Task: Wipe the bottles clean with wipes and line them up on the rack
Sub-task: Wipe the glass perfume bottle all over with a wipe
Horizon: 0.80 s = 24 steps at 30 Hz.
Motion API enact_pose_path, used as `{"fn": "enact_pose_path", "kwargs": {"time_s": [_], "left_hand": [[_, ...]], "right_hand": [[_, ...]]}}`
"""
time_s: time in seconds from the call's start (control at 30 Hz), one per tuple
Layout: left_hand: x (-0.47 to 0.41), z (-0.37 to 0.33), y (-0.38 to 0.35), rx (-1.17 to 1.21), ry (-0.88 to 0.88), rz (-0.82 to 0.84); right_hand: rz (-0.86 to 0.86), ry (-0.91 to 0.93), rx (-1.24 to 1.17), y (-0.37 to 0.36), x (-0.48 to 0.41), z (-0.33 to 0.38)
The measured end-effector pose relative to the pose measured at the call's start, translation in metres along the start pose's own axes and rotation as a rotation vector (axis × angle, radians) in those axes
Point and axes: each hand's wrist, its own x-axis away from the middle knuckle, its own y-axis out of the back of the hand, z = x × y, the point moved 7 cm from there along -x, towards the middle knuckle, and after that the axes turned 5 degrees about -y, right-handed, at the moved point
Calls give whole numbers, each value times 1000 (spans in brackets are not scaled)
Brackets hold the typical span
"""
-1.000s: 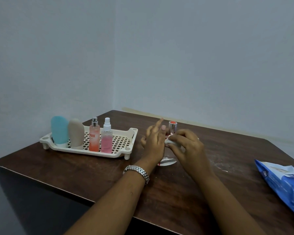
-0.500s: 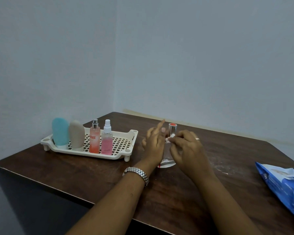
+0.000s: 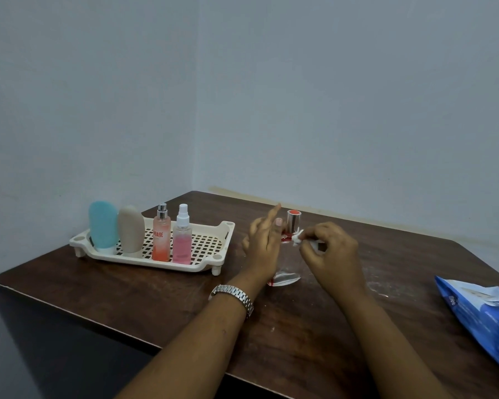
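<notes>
A clear glass bottle point(image 3: 289, 256) with a shiny silver cap stands on the tabletop point(image 3: 185, 295); the left hand point(image 3: 264, 243) steadies it with splayed fingers, and the right hand point(image 3: 327, 249) pinches a white wipe point(image 3: 298, 239).

A single head-worn view looks forward and down across the desk point(image 3: 144, 295) from its near edge, toward the room corner behind it. The desk fills the lower half, bare wall above. The rack point(image 3: 213, 264) sits left of centre, at middle distance.
</notes>
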Motion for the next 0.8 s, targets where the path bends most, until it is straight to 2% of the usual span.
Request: {"fn": "enact_pose_path", "kwargs": {"time_s": [0.1, 0.17, 0.2, 0.27, 0.37, 0.53, 0.63, 0.8], "left_hand": [[0, 0, -1, 1, 33, 30], [-1, 0, -1, -11, 34, 42], [-1, 0, 0, -10, 25, 40], [-1, -1, 1, 11, 11, 28], [-1, 1, 0, 35, 0, 8], [2, -3, 5, -19, -16, -5], [2, 0, 4, -72, -10, -9], [2, -1, 5, -58, -33, -43]], "right_hand": [[-107, -108, -82, 8, -4, -8], [-152, -230, -316, 10, -9, -14], [-120, -292, -453, 5, -12, -15], [48, -370, -625, -11, -21, -12], [320, -398, -632, -30, -32, -3], [631, -321, -586, -42, -42, 11], [722, -337, -579, -49, -41, 6], [710, -374, -651, -46, -39, 11]]}}
